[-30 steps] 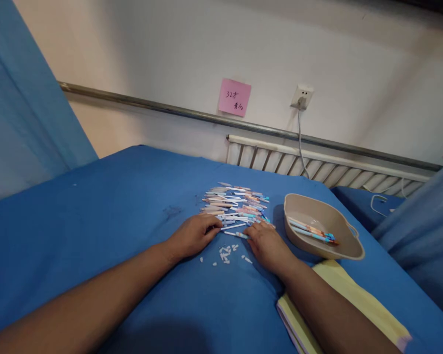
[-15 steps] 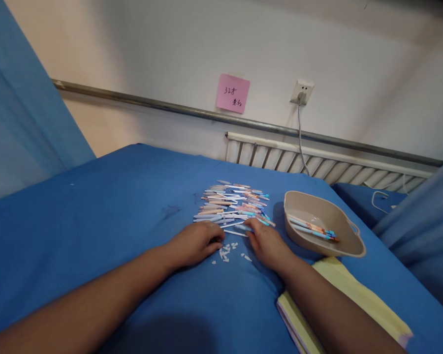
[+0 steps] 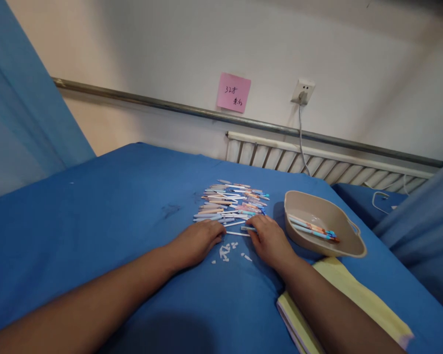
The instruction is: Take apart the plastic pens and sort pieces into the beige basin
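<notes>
Rows of pens and pen parts (image 3: pixel 211 212) lie on the blue cloth ahead of my hands, with thin white sticks (image 3: pixel 236 215) among them. My left hand (image 3: pixel 199 242) rests at the near left of the rows, fingers curled together. One white stick (image 3: pixel 238 234) lies with its left end at those fingertips; whether they grip anything is hidden. To the right, my right hand (image 3: pixel 268 242) is closed on a pale pen (image 3: pixel 247 228), whose end sticks out leftward from the fingers. Small white scraps (image 3: pixel 225 251) are scattered on the cloth between my hands.
A beige basket (image 3: pixel 349 249) holding several pens (image 3: pixel 312 227) stands right of my right hand. Folded yellow cloth (image 3: pixel 339 278) lies under my right forearm. A radiator (image 3: pixel 273 155), metal rail, pink note (image 3: pixel 234 92) and socket (image 3: pixel 302 92) line the wall behind.
My right hand has shifted slightly, and the pale pen in it now points more level to the left. The left fingers have drawn closer together. The white stick lies slightly further right.
</notes>
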The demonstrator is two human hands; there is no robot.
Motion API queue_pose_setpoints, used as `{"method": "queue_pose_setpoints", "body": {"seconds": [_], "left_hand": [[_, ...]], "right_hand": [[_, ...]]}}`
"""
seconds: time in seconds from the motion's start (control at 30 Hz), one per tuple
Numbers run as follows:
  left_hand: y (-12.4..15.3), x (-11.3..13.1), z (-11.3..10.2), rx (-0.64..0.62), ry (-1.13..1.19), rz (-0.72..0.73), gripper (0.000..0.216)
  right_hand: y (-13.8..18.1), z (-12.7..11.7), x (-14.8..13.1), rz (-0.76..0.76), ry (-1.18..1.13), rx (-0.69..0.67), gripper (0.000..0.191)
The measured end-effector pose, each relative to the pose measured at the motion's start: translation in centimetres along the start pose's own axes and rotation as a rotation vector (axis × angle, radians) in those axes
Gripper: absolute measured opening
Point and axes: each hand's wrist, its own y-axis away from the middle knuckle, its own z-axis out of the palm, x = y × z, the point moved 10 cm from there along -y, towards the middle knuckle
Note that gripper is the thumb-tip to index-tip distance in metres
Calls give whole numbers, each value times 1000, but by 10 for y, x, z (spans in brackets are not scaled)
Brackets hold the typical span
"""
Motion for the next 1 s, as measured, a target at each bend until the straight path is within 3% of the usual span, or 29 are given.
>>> {"method": "queue_pose_setpoints", "body": {"seconds": [0.13,0.37,1.0], "left_hand": [[0,-5,-3,39,73,-24,20],[-2,-12,-11,90,138,-53,19],[-6,-21,-19,168,253,-98,17]], "right_hand": [[1,9,-12,-71,3,-94,20],[3,18,-14,-54,32,-212,22],[6,17,-18,-88,-25,-171,16]]}}
